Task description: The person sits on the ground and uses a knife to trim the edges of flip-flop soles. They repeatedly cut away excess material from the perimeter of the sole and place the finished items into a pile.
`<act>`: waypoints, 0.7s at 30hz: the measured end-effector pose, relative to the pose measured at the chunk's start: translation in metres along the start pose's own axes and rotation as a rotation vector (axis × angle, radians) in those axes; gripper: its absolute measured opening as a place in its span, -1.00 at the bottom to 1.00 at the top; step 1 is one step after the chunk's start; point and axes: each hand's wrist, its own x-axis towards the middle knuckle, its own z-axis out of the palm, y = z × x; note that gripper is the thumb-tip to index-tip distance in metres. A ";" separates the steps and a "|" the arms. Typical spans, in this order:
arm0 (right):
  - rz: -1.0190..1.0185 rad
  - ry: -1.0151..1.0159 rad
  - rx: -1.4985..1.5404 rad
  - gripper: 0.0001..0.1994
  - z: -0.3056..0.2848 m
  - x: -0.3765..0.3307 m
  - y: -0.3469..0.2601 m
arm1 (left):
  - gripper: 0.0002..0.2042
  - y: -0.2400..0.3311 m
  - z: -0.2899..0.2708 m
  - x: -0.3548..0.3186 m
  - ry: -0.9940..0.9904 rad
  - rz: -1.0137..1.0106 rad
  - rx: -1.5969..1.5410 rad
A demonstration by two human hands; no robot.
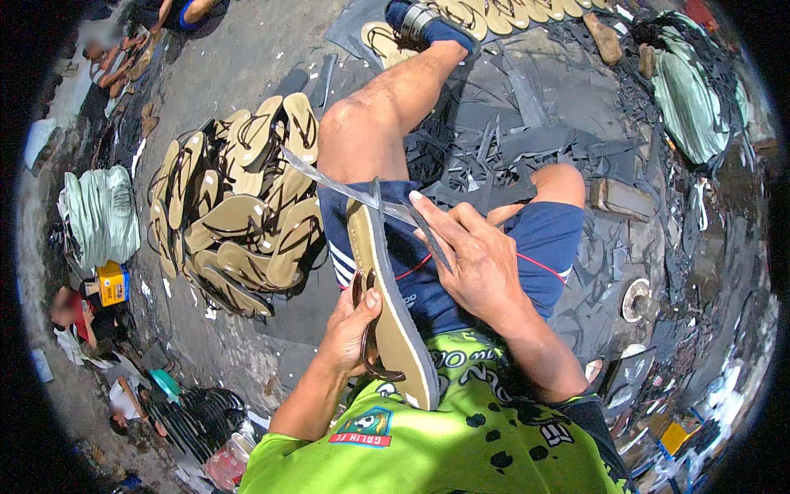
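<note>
My left hand point(350, 329) grips a flip-flop point(403, 350) by its side and dark strap, thumb on the tan footbed. The flip-flop lies lengthwise above my lap, one end toward my shirt. My right hand point(481, 259) is closed on a knife point(329, 177), its index finger stretched along it. The long, thin, shiny blade slants across the flip-flop's far end. A narrow dark piece shows between the right fingers; whether it is the knife's handle or a rubber strip I cannot tell. A thin dark sliver point(375, 198) stands up at the sole's edge beside the blade.
A heap of tan flip-flops point(239, 214) lies to my left. More flip-flops point(494, 15) stand in rows at the far side. Dark rubber offcuts point(510, 156) litter the ground around my legs. Pale green bundles point(99, 214) sit at left and right. Other people are at the left rim.
</note>
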 end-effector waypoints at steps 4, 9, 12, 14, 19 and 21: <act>0.206 0.183 -0.111 -0.61 0.001 0.026 0.043 | -0.34 -0.018 0.006 -0.005 -0.042 -0.017 0.212; 0.379 -0.022 0.538 -0.47 -0.048 -0.011 0.030 | -0.33 0.002 0.004 0.003 -0.099 0.080 0.114; 0.359 -0.253 0.806 -0.40 -0.047 -0.071 -0.018 | -0.19 0.001 0.016 0.013 -0.081 0.157 0.067; 0.379 -0.267 0.881 -0.40 -0.040 -0.082 -0.027 | -0.11 0.006 0.013 0.022 -0.276 0.196 0.151; 0.142 -0.350 0.690 -0.42 -0.036 -0.080 -0.014 | -0.53 0.052 0.028 0.049 -0.167 0.139 0.218; 0.094 -0.158 0.646 -0.54 -0.039 -0.079 -0.019 | -0.55 0.048 0.033 0.054 -0.133 0.166 0.333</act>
